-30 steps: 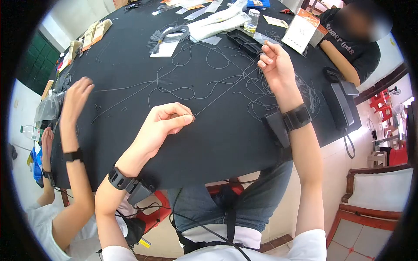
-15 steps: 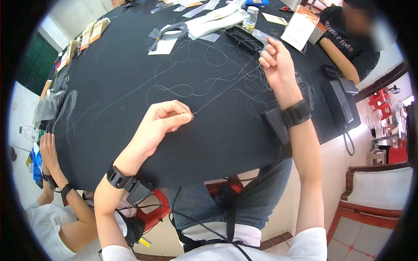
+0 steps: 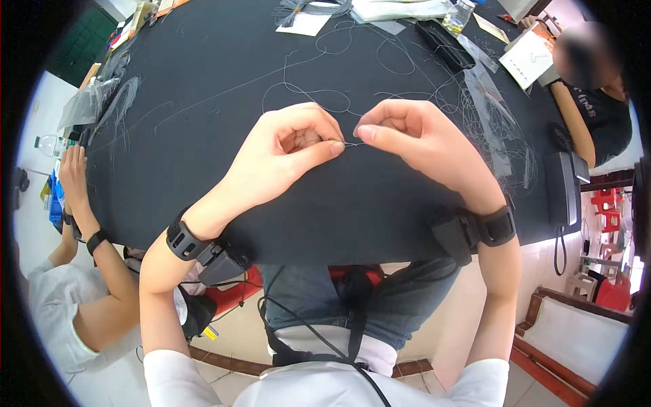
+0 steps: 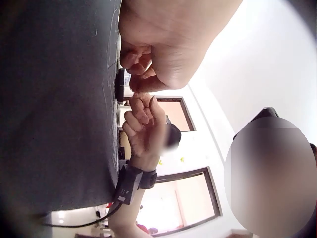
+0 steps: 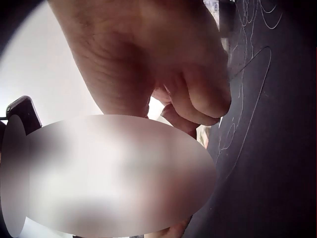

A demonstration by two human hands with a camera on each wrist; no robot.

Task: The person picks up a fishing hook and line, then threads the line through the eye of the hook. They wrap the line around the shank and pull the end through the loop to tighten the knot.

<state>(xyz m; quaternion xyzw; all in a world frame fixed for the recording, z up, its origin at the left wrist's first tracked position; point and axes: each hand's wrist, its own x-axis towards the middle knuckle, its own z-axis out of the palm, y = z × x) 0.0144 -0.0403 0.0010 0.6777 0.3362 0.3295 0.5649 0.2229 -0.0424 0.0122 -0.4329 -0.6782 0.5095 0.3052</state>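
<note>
Over the near part of the black table (image 3: 325, 224), my left hand (image 3: 271, 149) and right hand (image 3: 434, 146) face each other, fingertips a small gap apart. A short stretch of thin grey line (image 3: 354, 144) spans that gap. The left thumb and forefinger pinch one end of it, and the right thumb and forefinger pinch it just to the right. In the left wrist view the right hand (image 4: 143, 124) appears beyond the left hand (image 4: 173, 44), fingers curled. The right wrist view shows the right hand's (image 5: 148, 54) curled fingers from behind, its fingertips partly hidden.
Loose grey line (image 3: 305, 88) lies in loops ahead of my hands, with a tangle (image 3: 508, 136) at right. A black tray (image 3: 444, 46), glass jar (image 3: 458, 16) and white packets (image 3: 400, 9) stand farther back. Another person's hand (image 3: 73, 173) rests at the left edge.
My right hand has come down and left from the far right, up close to the left hand. The head view has shifted. The neighbour's raised hand has dropped back to the table edge.
</note>
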